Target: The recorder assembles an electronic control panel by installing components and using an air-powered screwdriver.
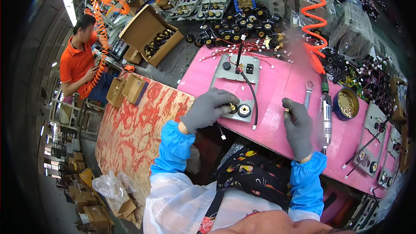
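A grey metal panel (237,71) lies on the pink tabletop, fitted with black parts and black cables. My left hand (209,109), in a grey glove, curls its fingers around a black part with a brass threaded fitting (233,108) at the panel's near end. Beside it sits a round black part with a pale centre (244,111). My right hand (298,126), also gloved, is raised right of the panel. Its thumb and index finger pinch a small brass piece (287,110), perhaps a nut.
A wrench (308,93) and a silver air driver (326,121) on an orange coiled hose (313,21) lie right, near a round tin of brass rings (346,105). Finished-looking panels (368,147) rest far right. Black parts (242,26) pile behind. A person (80,60) stands left.
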A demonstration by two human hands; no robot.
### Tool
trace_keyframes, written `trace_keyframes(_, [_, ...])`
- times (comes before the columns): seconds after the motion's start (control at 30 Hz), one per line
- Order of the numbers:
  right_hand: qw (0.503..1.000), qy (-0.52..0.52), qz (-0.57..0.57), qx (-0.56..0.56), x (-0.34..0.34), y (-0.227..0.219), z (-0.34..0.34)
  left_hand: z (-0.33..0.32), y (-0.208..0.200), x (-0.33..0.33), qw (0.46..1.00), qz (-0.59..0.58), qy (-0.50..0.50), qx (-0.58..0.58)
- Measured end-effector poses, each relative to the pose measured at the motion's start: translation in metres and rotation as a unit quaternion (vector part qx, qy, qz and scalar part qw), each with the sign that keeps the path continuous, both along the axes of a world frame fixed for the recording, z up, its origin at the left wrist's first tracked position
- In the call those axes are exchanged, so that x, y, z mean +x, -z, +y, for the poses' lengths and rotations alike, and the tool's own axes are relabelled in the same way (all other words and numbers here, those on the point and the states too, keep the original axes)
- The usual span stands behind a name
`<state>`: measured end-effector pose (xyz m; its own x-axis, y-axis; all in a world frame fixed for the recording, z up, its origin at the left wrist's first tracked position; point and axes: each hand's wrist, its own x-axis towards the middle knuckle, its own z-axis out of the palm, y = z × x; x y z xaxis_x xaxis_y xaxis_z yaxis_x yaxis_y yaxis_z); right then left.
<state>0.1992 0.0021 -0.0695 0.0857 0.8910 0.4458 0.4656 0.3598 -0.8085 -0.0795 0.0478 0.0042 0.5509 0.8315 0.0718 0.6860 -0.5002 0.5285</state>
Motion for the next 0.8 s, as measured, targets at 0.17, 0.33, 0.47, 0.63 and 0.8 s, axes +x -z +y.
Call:
trace_keyframes(0.17, [1.000, -0.002, 0.006, 0.004, 0.000, 0.002, 0.000, 0.004, 0.005, -0.017, 0.952, -0.162, -0.111, -0.235])
trace_keyframes(0.33, [1.000, 0.003, 0.019, -0.020, -0.002, 0.005, 0.000, -0.002, -0.010, -0.027, 0.951, -0.153, -0.139, -0.231])
trace_keyframes(0.47, [0.999, -0.005, 0.022, -0.030, -0.001, 0.002, 0.000, -0.007, -0.005, -0.013, 0.978, -0.109, -0.113, -0.138])
trace_keyframes(0.63, [0.998, -0.005, 0.025, -0.058, 0.000, 0.002, -0.001, -0.011, -0.006, -0.012, 0.975, -0.118, -0.156, -0.105])
trace_keyframes(0.8, [0.997, -0.031, 0.058, -0.046, -0.006, -0.010, 0.002, -0.019, -0.004, -0.041, 0.938, -0.260, -0.218, -0.077])
